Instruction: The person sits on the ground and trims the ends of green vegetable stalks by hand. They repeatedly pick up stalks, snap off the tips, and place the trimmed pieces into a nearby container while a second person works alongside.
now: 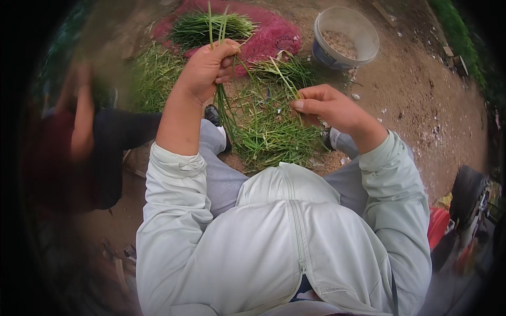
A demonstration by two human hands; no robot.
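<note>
My left hand (207, 69) is closed around a few long green stalks (223, 104), which look like garlic chives. Their tops stick up above the fist and the rest hangs below it. Thumb and fingertips of my right hand (334, 106) pinch a thin stalk with a pale end (282, 75), which points up and left. Beneath both hands, a loose heap of green leaves and stems (272, 140) lies on the ground between my shoes. A small bunch of stalks (294, 73) rests beyond the right hand. Farther off, a neat thick bundle (215, 27) lies on a red mesh sack (282, 31).
At the far right stands a white plastic bucket (321, 49) with a pale brown layer inside. Another pile of cut greens (156, 77) lies left of my left hand. A co-worker's arm (83, 118) and dark-clothed leg (132, 128) are close on the left. A black wheel (468, 193) stands at right.
</note>
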